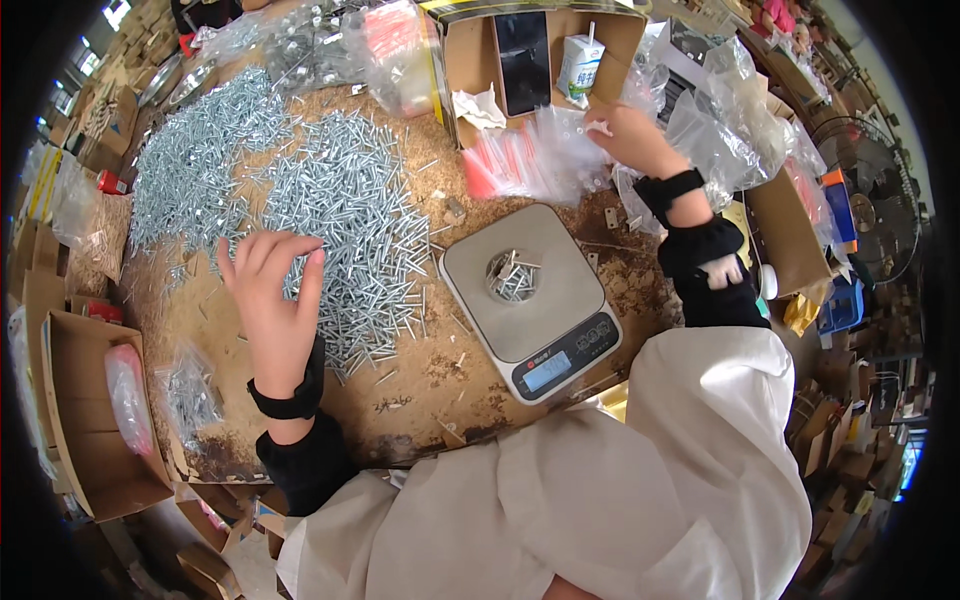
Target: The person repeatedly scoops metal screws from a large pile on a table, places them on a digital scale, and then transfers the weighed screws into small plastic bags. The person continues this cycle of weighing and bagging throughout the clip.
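Note:
My left hand (272,292) hovers with fingers curled over the edge of a big heap of silver screws (340,215) on the table; whether it holds any I cannot tell. My right hand (628,135) reaches to the back right and pinches a clear plastic bag (560,150) from a stack of small bags with red strips. Between the hands stands a grey digital scale (530,300) with a small cup of screws (513,277) on its platform.
An open cardboard box (470,60) at the back holds a black phone (522,60), a small drink carton (578,65) and crumpled paper. Filled screw bags (190,395) lie front left. Cardboard boxes (80,420) ring the table; a fan (880,210) stands at right.

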Available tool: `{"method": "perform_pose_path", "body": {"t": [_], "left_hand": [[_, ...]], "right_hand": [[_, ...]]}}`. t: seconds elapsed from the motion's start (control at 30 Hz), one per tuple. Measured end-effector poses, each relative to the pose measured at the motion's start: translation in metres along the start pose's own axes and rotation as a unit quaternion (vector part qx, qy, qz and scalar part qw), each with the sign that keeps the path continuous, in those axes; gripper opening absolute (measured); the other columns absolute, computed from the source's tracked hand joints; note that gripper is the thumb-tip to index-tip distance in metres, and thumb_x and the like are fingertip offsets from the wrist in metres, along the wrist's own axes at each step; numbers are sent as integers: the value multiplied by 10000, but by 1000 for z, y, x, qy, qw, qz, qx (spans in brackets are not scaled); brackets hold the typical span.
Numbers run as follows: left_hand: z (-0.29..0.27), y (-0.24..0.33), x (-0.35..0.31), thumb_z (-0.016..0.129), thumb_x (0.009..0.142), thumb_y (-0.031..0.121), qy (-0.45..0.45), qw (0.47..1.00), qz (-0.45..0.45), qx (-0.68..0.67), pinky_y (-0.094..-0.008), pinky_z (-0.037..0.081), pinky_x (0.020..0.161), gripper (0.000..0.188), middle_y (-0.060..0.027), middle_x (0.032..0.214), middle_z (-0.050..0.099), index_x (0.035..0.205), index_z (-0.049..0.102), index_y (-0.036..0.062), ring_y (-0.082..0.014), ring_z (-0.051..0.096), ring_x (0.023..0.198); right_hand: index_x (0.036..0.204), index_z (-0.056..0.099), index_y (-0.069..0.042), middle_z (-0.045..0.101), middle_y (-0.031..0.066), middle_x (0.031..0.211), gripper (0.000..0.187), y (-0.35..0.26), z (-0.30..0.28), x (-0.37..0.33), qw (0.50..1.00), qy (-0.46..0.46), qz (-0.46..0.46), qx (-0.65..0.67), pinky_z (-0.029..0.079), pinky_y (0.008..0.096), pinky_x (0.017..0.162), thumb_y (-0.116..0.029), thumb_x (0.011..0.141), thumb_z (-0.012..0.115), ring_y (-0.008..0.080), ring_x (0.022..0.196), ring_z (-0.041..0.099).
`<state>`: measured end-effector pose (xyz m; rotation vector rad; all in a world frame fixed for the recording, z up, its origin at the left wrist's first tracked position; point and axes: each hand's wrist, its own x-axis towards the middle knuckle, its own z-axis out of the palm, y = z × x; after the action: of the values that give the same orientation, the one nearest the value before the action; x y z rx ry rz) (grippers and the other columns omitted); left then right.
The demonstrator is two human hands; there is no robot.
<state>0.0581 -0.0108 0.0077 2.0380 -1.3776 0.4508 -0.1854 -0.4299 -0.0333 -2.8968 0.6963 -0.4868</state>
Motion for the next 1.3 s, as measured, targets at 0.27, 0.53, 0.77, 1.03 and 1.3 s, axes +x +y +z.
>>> {"method": "perform_pose_path", "body": {"t": [0.27,0.53,0.77,1.03,1.3], "left_hand": [[4,1,0,693,886,130,-20,1000,-6,-11,-565,179,1181,30,-19,940,644,896,684,103,-242,587,997],[7,43,-7,674,931,130,-56,929,-109,-350,-316,471,884,185,-69,968,671,1088,683,31,-178,621,907],[15,99,-20,737,896,142,-182,728,-112,-651,-314,472,897,327,-81,1070,673,1170,620,7,-167,621,998],[21,117,-12,834,794,146,-173,770,-92,-607,-342,481,853,384,-94,1061,669,1104,662,1,-220,637,944],[29,112,-20,727,889,90,-117,848,-94,-509,-324,504,741,136,-113,958,687,980,677,3,-233,653,821]], "right_hand": [[794,694,-95,667,109,913,124,1,15,2,997,-38,56,-36,532,443,764,-199,772,759,337,895,663],[979,661,9,689,3,898,155,-145,-87,-40,841,-12,-3,542,530,285,739,-141,952,691,108,813,664],[797,637,-35,696,180,1005,261,-214,-87,-53,808,13,-343,479,499,513,922,-228,808,811,380,1054,632],[786,647,-41,602,238,1179,228,-207,-62,-69,771,18,-266,579,473,538,972,-183,789,826,394,1108,597],[878,678,-10,661,190,1073,172,-198,-68,-71,857,128,-285,411,531,431,849,-126,813,788,329,967,664]]}}
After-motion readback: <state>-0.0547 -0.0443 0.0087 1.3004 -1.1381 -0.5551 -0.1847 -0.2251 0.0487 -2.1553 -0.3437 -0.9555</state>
